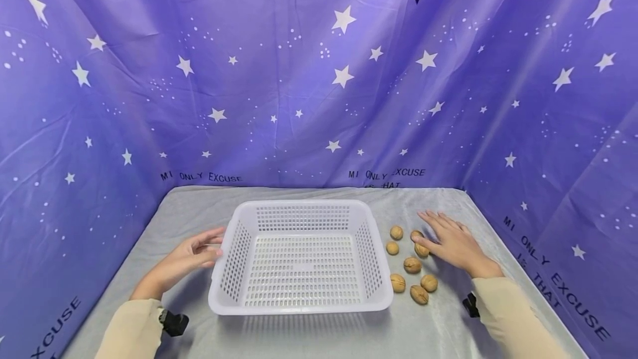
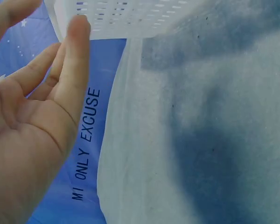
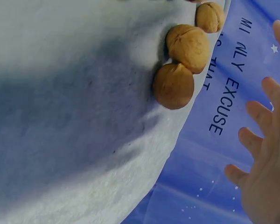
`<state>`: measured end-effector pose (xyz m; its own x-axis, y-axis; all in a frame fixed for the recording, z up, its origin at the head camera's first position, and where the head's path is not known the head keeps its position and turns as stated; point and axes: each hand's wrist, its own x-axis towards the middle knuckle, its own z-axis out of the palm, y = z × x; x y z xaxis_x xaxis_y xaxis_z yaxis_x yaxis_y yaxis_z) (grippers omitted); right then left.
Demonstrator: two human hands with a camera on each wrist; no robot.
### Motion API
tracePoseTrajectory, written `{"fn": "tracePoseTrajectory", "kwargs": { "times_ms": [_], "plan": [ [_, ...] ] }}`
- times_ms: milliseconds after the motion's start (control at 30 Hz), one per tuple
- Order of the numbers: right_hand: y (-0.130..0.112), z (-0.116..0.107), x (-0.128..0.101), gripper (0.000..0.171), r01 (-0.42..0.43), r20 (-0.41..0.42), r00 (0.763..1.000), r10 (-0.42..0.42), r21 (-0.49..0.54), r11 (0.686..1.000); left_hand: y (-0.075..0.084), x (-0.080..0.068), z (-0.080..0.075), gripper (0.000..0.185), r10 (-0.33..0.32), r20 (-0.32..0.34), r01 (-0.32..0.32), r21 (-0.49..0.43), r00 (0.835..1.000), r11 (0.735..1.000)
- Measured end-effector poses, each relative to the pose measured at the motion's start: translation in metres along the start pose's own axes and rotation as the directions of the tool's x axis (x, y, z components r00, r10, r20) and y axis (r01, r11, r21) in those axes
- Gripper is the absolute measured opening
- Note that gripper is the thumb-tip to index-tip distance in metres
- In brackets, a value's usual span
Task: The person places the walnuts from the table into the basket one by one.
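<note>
A white perforated basket (image 1: 234, 256) stands empty in the middle of the grey cloth. My left hand (image 1: 211, 244) is at its left wall, fingers straight, fingertips at the rim; the left wrist view shows the palm (image 2: 32, 116) open beside the basket's corner (image 2: 121, 18). Several walnuts (image 1: 412, 265) lie just right of the basket. My right hand (image 1: 438, 234) lies flat over the far walnuts with its fingers spread, the thumb against one walnut (image 1: 421, 249). In the right wrist view the spread fingers (image 3: 266, 158) hold nothing, and three walnuts (image 3: 173, 85) sit together on the cloth.
The grey-clothed table (image 1: 299, 337) is walled on three sides by a purple star-printed backdrop (image 1: 319, 98). Bare cloth shows in front of the basket and behind it. Black wrist camera mounts (image 1: 173, 323) sit on both beige sleeves.
</note>
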<state>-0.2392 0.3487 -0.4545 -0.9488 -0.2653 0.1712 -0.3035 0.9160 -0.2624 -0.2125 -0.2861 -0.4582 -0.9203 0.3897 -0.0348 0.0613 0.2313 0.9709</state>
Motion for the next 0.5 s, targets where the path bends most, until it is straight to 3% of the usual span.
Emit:
{"fn": "tracePoseTrajectory", "kwargs": {
  "times_ms": [233, 500],
  "plan": [
    [-0.004, 0.004, 0.010, 0.075, 0.044, 0.001, 0.999, -0.044, 0.006, 0.999, -0.001, 0.001, 0.004, 0.069, 0.063, 0.052, -0.057, -0.106, 0.997, 0.993],
    [-0.008, 0.011, 0.030, 0.070, 0.108, 0.019, 0.994, -0.108, 0.003, 0.994, -0.002, -0.001, 0.004, 0.069, 0.042, 0.035, -0.038, -0.113, 0.999, 0.993]
  ]
}}
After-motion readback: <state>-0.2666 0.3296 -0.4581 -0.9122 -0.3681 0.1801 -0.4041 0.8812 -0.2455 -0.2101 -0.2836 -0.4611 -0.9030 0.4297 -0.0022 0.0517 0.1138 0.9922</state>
